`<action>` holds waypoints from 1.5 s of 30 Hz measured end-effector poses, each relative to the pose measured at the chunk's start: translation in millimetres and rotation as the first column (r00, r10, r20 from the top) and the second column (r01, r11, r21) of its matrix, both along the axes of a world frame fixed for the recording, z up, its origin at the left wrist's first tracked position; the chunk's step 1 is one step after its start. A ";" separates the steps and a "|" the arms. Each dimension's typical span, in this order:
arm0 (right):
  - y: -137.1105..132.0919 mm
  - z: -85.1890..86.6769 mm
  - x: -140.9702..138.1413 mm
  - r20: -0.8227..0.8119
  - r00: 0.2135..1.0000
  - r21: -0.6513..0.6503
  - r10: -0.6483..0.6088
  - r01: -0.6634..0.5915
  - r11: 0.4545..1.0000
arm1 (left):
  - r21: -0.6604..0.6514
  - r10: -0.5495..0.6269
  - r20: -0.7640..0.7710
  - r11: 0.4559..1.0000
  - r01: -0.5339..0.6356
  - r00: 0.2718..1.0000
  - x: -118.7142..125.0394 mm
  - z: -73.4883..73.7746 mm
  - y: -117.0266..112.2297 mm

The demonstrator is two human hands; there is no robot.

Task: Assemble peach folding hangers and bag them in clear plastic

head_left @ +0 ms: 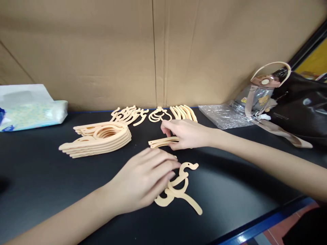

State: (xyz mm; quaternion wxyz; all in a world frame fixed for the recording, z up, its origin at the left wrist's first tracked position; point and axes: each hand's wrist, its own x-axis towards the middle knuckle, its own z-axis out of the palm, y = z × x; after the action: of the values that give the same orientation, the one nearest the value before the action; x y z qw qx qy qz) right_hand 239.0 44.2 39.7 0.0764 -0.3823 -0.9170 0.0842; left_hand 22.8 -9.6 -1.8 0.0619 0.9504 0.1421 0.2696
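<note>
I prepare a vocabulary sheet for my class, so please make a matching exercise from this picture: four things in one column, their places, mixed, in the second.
Things:
1. Left hand
2. Right hand
3. Hanger-shaped stack
4. Bottle

Places:
A. At the strips in mid-table
B. Beside the black bag
C. At the pieces nearest the camera
D. Nearest the pack

Pairs: 1-C, 2-A, 3-D, 4-B

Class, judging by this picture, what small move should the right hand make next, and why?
Probably lift one of the slender, curved, cream-coloured strips: the right hand is at their right ends, while the left hand is by the flat, cream-coloured, hook-ended pieces.
</note>
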 end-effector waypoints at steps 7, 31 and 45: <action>-14.1 -4.3 15.9 -0.117 0.992 0.092 0.044 -0.033 0.995 | 0.030 0.321 0.084 0.946 -0.324 0.944 -4.9 0.7 13.8; -70.9 -31.3 15.3 0.096 0.956 0.435 0.276 -0.290 0.853 | 0.151 0.479 -0.050 0.871 -0.468 0.876 0.5 -2.3 16.0; -48.1 -25.9 38.0 -0.499 0.751 -0.421 -0.431 0.224 0.879 | -0.017 0.470 -0.023 0.883 -0.470 0.883 -2.4 -4.5 15.6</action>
State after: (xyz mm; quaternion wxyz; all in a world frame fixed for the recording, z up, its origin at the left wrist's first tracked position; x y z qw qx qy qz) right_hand 277.1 -3.8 13.7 0.2993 -0.5024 -0.7383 0.3361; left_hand 20.4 6.1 -6.3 0.0041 0.8894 0.3716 0.2663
